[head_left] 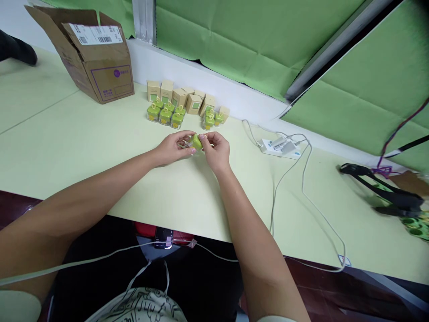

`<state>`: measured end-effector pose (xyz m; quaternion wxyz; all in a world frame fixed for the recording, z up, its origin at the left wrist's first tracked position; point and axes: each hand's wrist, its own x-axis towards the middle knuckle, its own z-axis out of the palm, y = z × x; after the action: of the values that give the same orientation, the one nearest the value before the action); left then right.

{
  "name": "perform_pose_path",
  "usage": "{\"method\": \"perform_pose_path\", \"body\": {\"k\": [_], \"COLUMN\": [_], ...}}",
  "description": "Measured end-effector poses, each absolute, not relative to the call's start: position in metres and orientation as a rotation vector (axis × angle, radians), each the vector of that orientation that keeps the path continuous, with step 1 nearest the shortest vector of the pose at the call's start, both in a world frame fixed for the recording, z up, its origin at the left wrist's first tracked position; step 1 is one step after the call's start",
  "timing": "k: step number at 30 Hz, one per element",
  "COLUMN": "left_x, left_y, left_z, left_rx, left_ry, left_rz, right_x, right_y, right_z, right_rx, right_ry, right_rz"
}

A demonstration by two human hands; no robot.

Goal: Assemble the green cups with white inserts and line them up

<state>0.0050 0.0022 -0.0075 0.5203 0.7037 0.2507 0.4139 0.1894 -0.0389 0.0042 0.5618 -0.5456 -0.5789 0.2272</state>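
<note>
Above the pale table (pixel 140 188), my two hands meet around one small clear jar with a green lid (pixel 195 142). My left hand (pixel 176 147) grips its clear body, the lid facing right. The thumb and fingers of my right hand (pixel 216 150) close on the green lid. Just beyond stand several similar green-lidded jars (pixel 165 115) with yellow loops on top, and a smaller cluster of such jars (pixel 209 120) to their right. Behind them is a row of small brown cardboard boxes (pixel 193 103), each with a green window or label.
An open cardboard carton (pixel 109 74) stands at the back left. A white power strip (pixel 279 149) with trailing cables lies right of my hands. Farther right is a black stand-like object (pixel 395 197). A phone (pixel 163 237) rests below the table edge.
</note>
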Motion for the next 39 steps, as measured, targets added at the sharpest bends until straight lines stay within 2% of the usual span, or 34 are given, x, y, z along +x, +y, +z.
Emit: {"method": "perform_pose_path", "body": {"k": [18,39], "left_x": [0.004,-0.002], "left_y": [0.001,-0.006], "left_z": [-0.009,0.006], "left_rx": [1.715,2.05], "left_ry": [0.62,0.884], "left_rz": [0.979,0.897], "right_x": [0.185,0.181], "right_y": [-0.039,-0.039], "right_z": [0.005,-0.002], "right_rx": [-1.177,-1.266], "right_ry": [-1.344,-1.458], "right_rz": [0.956,0.852]}}
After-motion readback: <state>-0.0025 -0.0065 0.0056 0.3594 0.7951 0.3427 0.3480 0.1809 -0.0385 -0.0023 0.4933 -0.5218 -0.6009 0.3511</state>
